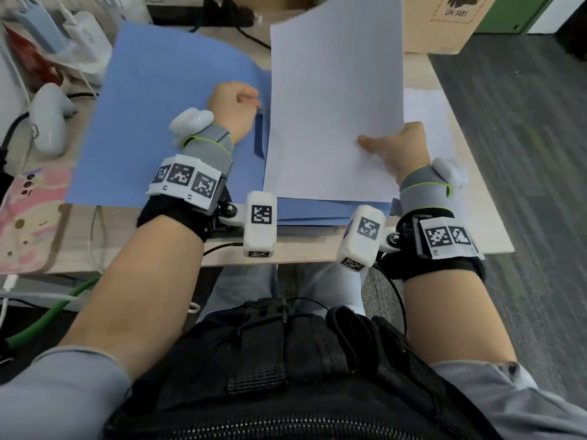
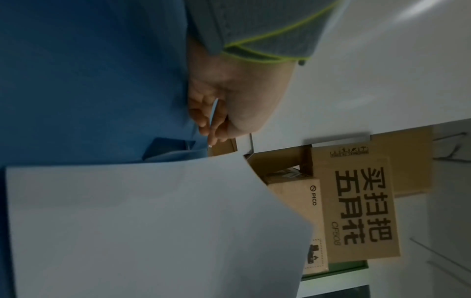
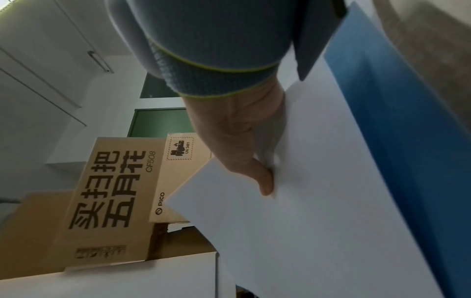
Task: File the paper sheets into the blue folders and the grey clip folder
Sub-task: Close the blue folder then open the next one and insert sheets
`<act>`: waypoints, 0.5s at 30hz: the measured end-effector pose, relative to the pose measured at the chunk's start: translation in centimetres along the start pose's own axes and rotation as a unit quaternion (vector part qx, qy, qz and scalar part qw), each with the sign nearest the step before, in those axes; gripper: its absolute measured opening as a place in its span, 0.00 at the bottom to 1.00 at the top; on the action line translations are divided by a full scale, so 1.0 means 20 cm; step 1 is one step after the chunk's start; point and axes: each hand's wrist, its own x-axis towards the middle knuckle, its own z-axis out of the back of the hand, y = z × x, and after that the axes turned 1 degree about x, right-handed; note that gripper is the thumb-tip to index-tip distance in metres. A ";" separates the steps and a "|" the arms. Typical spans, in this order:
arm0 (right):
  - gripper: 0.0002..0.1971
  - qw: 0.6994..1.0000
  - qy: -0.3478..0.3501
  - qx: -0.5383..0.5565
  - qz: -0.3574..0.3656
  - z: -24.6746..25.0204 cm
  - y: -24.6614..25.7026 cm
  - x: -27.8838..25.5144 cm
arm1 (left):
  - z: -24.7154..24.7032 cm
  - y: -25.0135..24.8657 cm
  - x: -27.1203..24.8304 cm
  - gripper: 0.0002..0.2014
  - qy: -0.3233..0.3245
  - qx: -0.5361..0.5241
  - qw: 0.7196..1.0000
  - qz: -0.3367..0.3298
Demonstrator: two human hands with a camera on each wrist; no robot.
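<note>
Head | left hand (image 1: 233,104) pinches folder flap (image 1: 178,100) | right hand (image 1: 403,147) grips sheet (image 1: 336,100) | boxes (image 1: 451,20) behind

I can't see my right hand (image 1: 405,150) fingers under the paper sheet (image 1: 333,106); the sheet also covers the blue folder (image 1: 152,115) beside my left hand (image 1: 233,106).

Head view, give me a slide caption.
Right hand slides white paper sheet into open blue folder, left hand lifting its inner flap.

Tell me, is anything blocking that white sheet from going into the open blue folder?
Nothing visible does. The left hand holds the blue folder open by its flap, and the right hand holds the paper sheet directly over it.
</note>
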 end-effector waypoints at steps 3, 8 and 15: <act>0.29 0.998 0.001 -0.057 -0.018 -0.01 -0.03 0.02 | 0.00 0.03 -0.01 0.20 0.013 0.047 0.998 -0.025; 0.35 0.995 0.022 -0.093 -0.023 -0.02 -0.06 0.04 | -0.02 0.07 -0.04 0.17 0.006 0.093 0.994 -0.049; 0.36 0.994 0.033 -0.103 -0.018 0.00 -0.11 0.04 | -0.04 0.16 -0.07 0.18 0.010 0.052 0.994 -0.092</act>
